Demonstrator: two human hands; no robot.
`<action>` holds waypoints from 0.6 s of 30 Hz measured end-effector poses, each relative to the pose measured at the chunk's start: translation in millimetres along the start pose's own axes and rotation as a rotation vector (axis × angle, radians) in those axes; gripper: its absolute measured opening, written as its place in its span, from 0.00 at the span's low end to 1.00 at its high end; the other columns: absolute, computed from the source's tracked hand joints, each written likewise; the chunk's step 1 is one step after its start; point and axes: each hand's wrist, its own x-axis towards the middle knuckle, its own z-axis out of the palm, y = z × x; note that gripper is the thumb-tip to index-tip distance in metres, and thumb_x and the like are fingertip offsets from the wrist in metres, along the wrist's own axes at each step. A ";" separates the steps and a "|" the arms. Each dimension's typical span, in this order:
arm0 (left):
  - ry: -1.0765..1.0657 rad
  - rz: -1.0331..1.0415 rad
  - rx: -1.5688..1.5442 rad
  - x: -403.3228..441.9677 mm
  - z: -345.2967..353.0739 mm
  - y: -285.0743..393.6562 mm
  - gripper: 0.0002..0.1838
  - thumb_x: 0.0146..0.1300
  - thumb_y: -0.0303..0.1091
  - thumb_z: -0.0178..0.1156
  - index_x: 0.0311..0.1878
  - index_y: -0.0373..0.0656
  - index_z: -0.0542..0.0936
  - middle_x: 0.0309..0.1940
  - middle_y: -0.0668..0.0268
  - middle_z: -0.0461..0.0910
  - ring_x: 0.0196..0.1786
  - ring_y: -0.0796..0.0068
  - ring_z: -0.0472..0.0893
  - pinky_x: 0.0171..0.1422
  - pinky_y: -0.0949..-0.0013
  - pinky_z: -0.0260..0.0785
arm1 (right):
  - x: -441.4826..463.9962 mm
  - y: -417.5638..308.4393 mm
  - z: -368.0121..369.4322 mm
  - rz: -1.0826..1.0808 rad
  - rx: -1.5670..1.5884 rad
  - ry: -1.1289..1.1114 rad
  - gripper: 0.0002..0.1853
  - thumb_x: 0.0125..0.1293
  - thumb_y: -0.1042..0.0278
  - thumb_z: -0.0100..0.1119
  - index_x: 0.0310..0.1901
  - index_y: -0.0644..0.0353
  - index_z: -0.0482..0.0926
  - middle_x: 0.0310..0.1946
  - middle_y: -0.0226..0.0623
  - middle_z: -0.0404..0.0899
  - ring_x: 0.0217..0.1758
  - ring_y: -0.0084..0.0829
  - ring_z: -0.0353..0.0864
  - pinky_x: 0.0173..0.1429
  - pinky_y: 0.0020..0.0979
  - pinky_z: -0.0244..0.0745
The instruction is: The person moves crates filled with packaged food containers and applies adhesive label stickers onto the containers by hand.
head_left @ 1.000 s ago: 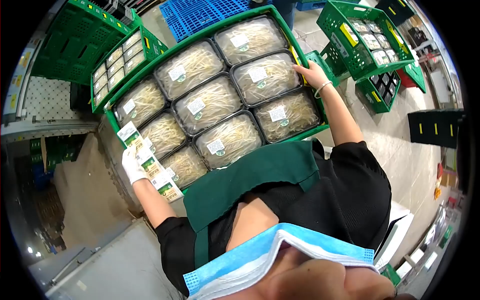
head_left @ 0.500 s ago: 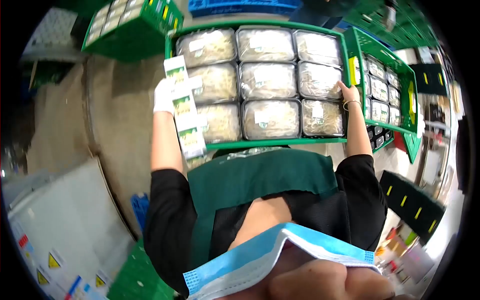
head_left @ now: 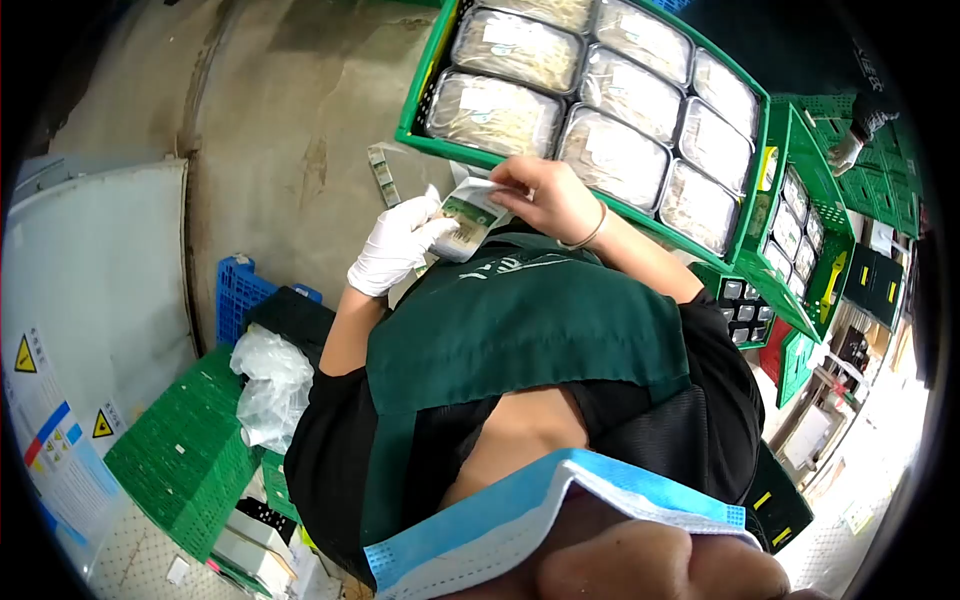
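Observation:
My left hand, in a white glove, is closed on a strip of printed labels with green and white faces, held in front of my apron. A loose length of that strip hangs beyond the glove. My bare right hand pinches the strip's upper edge between thumb and fingers. Just past my hands is a green crate of clear-lidded black trays. The nearest tray holds pale, stringy food, and whitish labels show on the lids.
On the right, another green crate holds more packed trays. A co-worker's gloved hand is near stacked green crates at the far right. To my left are a white panel, a blue crate, a clear plastic bag and a green crate.
Both hands have left the tray crate's sides and come together in front of my apron on the label strip. My view has turned, so the crate appears tilted and farther right.

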 end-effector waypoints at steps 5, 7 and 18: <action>0.336 0.147 -0.484 -6.8 25.6 7.9 0.04 0.55 0.25 0.54 0.33 0.35 0.74 0.25 0.70 0.74 0.29 0.84 0.69 0.33 0.80 0.63 | -6.9 -16.6 31.6 0.097 0.007 0.094 0.08 0.48 0.72 0.59 0.31 0.62 0.75 0.20 0.40 0.74 0.24 0.36 0.75 0.30 0.29 0.71; 0.422 0.191 -0.513 -8.8 35.1 1.1 0.04 0.55 0.26 0.55 0.31 0.35 0.74 0.25 0.70 0.74 0.29 0.85 0.69 0.32 0.79 0.63 | -8.5 -7.1 25.9 -0.053 -0.191 0.077 0.06 0.46 0.69 0.62 0.27 0.57 0.76 0.17 0.37 0.73 0.22 0.33 0.75 0.27 0.29 0.70; 0.451 -0.185 -0.784 -31.9 30.0 -21.1 0.08 0.52 0.25 0.56 0.36 0.32 0.74 0.28 0.65 0.77 0.28 0.81 0.75 0.31 0.80 0.67 | 37.1 133.9 -8.8 0.063 -0.888 0.151 0.23 0.50 0.57 0.55 0.45 0.63 0.66 0.36 0.46 0.71 0.39 0.42 0.70 0.45 0.35 0.66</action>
